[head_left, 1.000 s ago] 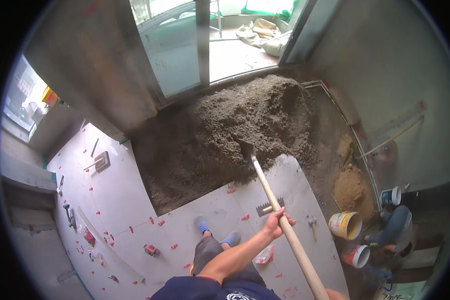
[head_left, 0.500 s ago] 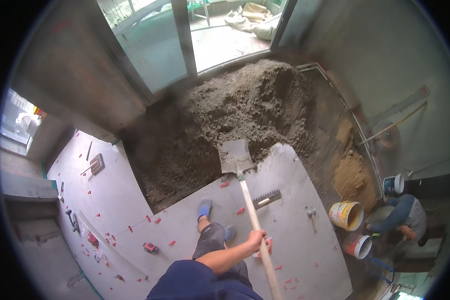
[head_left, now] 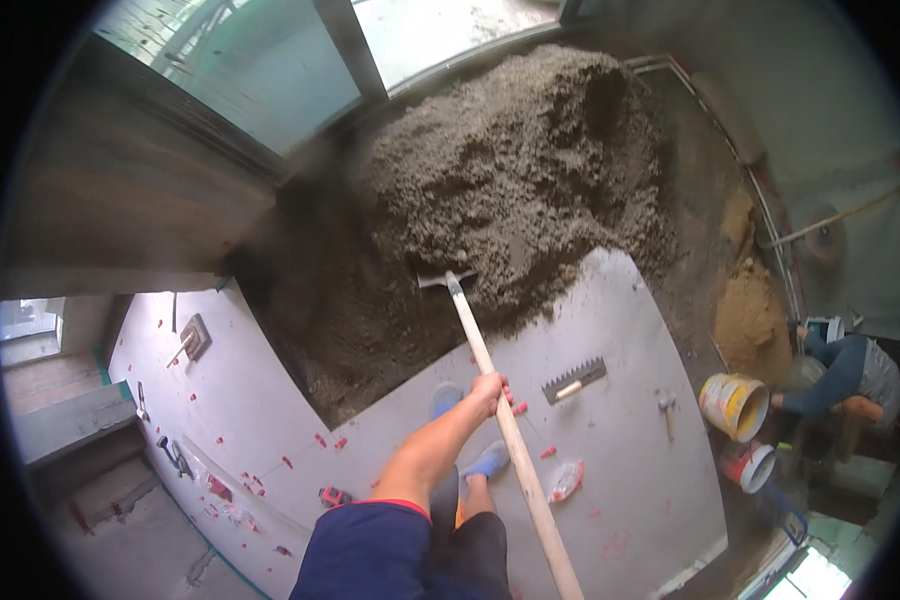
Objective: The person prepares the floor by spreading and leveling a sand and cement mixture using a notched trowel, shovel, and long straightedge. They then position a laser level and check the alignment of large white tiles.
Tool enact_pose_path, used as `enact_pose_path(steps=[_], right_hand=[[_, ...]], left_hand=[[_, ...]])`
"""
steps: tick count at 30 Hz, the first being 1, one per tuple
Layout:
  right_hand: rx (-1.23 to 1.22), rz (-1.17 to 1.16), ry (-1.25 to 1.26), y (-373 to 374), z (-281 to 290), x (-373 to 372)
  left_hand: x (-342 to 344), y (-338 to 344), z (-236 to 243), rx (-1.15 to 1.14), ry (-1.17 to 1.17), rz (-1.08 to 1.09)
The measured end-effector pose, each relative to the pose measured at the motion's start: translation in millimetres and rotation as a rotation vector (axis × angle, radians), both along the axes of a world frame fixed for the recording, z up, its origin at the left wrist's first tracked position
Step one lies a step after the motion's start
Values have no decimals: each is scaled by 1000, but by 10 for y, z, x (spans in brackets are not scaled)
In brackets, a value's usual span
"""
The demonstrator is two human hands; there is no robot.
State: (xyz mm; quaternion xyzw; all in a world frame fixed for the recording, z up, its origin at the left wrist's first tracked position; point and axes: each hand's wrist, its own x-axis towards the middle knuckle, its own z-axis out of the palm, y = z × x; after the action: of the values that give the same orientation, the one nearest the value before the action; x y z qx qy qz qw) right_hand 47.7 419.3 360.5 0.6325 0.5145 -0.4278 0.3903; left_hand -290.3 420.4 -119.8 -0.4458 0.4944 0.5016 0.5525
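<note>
The left hand (head_left: 489, 392) is wrapped around a long, pale wooden-shafted metal shovel (head_left: 518, 450); the right hand is out of view, so I cannot tell its grip. The shovel's blade (head_left: 434, 282), seemingly edge-on, sits at the near-left edge of a grey-brown granular heap (head_left: 515, 150), beyond pale grey floor tiles (head_left: 635, 340).

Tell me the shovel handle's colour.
The shovel handle is pale tan, like bare wood; it shows best in the head view.

The shovel handle (head_left: 518, 450) is pale cream, the heap (head_left: 510, 170) grey-brown, the sand (head_left: 752, 320) tan. Red clips (head_left: 549, 452) dot the pale grey floor tiles (head_left: 650, 480). One bucket (head_left: 720, 403) is yellow and white, another bucket (head_left: 737, 464) red and white.
</note>
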Motion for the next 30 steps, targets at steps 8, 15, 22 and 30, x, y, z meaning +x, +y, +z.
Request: enact_pose_path(steps=[8,15,22,30], right_hand=[[179,292,-38,-1125,-1467,952],[206,469,-46,-1147,-1458,991],[266,609,17,-1110,-1459,1242],[575,854,298,-928,-1403,257]], left_hand=[[508,-663,-621,-50,104,-142],[906,-1046,75,20,-181,15],[607,-1446,-9,59,-125,224],[-635,-1993,-48,223,-66,495]])
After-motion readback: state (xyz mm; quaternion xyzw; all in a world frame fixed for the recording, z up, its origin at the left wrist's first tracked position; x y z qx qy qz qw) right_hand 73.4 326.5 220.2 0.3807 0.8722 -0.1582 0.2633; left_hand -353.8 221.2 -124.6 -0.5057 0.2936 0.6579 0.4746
